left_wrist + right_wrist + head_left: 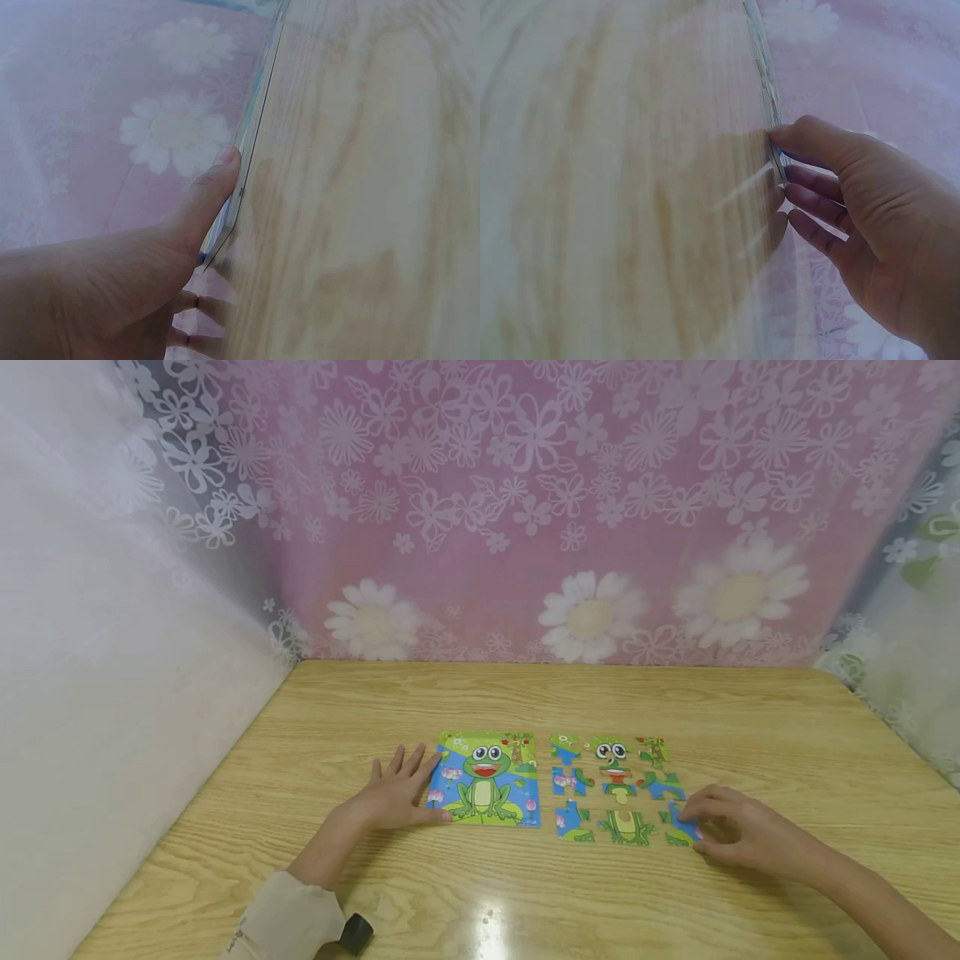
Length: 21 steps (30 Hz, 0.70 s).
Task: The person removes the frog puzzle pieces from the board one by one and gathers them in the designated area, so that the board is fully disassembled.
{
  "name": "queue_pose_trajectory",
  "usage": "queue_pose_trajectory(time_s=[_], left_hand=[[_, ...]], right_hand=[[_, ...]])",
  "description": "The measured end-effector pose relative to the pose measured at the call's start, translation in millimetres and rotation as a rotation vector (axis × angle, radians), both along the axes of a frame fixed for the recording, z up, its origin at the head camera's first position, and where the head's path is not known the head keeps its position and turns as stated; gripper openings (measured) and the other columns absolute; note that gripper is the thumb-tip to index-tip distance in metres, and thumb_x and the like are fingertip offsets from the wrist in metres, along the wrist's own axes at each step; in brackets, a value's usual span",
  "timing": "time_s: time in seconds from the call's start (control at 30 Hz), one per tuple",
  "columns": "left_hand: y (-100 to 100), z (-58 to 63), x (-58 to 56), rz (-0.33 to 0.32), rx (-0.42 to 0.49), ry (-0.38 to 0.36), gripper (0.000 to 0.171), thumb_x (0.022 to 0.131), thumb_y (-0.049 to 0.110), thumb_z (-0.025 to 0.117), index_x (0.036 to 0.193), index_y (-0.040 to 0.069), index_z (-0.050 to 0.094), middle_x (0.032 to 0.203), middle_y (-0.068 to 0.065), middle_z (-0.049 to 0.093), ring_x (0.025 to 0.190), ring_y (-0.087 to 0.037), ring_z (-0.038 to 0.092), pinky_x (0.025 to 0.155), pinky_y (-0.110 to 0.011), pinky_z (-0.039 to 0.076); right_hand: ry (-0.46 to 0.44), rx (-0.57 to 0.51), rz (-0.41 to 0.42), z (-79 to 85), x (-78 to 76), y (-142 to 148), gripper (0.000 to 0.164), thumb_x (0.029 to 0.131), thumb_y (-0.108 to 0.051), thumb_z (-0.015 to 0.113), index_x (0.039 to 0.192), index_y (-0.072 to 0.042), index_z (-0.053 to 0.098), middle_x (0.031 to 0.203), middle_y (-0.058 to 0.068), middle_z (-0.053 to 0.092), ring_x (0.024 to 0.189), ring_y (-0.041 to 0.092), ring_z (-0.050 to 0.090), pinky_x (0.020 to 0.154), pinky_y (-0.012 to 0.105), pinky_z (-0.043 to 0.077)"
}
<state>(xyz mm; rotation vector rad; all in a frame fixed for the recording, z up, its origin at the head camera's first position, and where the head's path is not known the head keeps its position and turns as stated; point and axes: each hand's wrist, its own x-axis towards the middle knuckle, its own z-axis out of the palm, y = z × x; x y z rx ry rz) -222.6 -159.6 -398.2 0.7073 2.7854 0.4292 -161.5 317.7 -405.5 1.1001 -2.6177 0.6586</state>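
Note:
A square frog picture board [485, 778] lies flat on the table, left of the loose pieces. My left hand [401, 793] rests at its left side, fingers spread, the thumb along the lower left edge. In the left wrist view that thumb [217, 169] lies against the board's thin edge. Right of the board, frog jigsaw pieces are laid out in three rows, among them the eyes piece [611, 749] and the legs piece [628, 828]. My right hand [742, 831] holds the bottom right jigsaw piece [678, 837] by its right side with curled thumb and fingers.
The wood-grain table [420, 702] runs back to a pink flowered curtain [480, 543]. A pale curtain [135, 652] borders it on the left, and another [907, 635] on the right. A small black object [356, 933] is at the left sleeve.

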Motion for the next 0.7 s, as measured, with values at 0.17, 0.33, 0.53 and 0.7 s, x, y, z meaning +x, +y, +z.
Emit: queue_pose_trajectory(time_s=[0.17,0.33,0.53,0.7], left_hand=[[0.2,-0.2,-0.1,0.002,-0.002,0.001,0.096,0.079,0.064,0.056,0.149,0.013,0.013,0.151,-0.017,0.002,0.134,-0.041,-0.006,0.098,-0.065,-0.004],[-0.7,0.7,1.7,0.001,-0.001,0.004,0.097,0.080,0.063,0.055,0.149,0.012,0.012,0.151,-0.017,0.003,0.134,-0.041,-0.006,0.098,-0.065,-0.003],[-1.3,-0.9,-0.1,0.000,0.006,0.007,0.091,0.084,0.062,0.050,0.149,0.010,0.010,0.151,-0.018,0.003,0.134,-0.041,-0.006,0.098,-0.065,-0.002],[-3.7,-5.2,-5.2,0.019,0.054,0.008,0.083,0.088,0.059,0.045,0.149,0.011,0.013,0.151,-0.017,0.008,0.134,-0.040,-0.001,0.098,-0.065,0.001]], right_hand=[[-0.027,-0.001,0.000,0.3,-0.3,-0.4,0.035,0.072,-0.007,0.078,0.100,-0.021,0.064,0.103,-0.010,0.053,0.090,0.005,0.052,0.075,0.013,0.042],[-0.033,-0.017,0.002,-0.3,-0.2,-1.3,0.036,0.072,-0.007,0.078,0.102,-0.021,0.063,0.104,-0.009,0.052,0.089,0.006,0.051,0.074,0.015,0.043],[-0.077,-0.074,-0.002,5.0,-0.9,0.3,0.034,0.074,-0.006,0.076,0.102,-0.018,0.062,0.103,-0.005,0.053,0.082,0.007,0.052,0.064,0.023,0.047],[-0.052,-0.054,-0.079,18.2,-9.4,7.6,0.035,0.075,-0.001,0.074,0.104,-0.015,0.061,0.104,-0.003,0.053,0.082,0.009,0.054,0.064,0.027,0.047]])
